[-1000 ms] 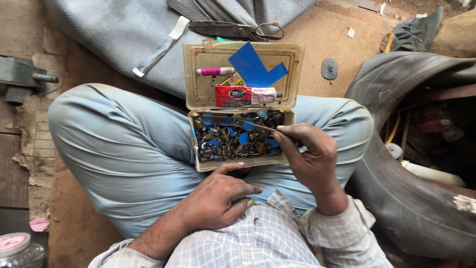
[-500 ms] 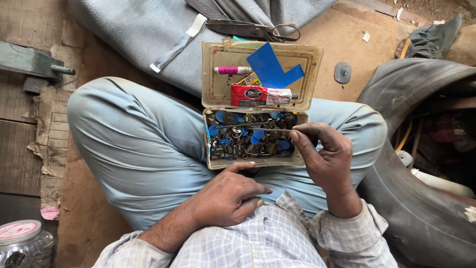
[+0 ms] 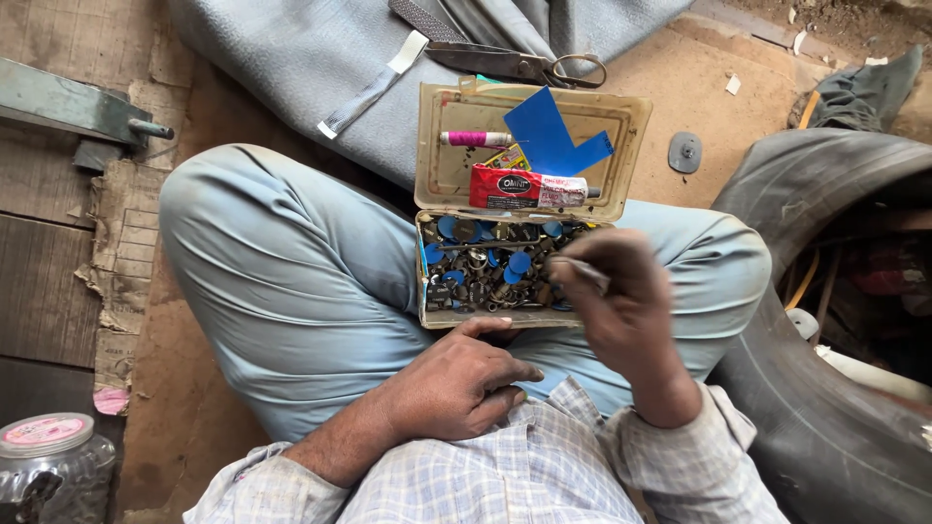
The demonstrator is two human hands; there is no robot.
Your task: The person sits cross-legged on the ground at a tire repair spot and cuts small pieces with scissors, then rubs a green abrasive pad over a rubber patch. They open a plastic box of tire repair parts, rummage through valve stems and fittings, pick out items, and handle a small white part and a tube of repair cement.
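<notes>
Beige plastic box of small parts perched on lap, steadied by left hand; right hand pinching blurred piece, one nudge risking spill.

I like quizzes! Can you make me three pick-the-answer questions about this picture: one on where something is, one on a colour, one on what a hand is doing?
1. Where does the open tan plastic box rest?
A on the person's lap
B on a shelf
C inside the tyre

2. What colour is the paper piece in the lid?
A yellow
B blue
C green

3. The right hand is:
A flat on the floor
B holding scissors
C over the box, pinching a small thin thing

Answers: A, it sits between the knees; B, plainly blue; C, fingers pinch it above the small parts.
</notes>
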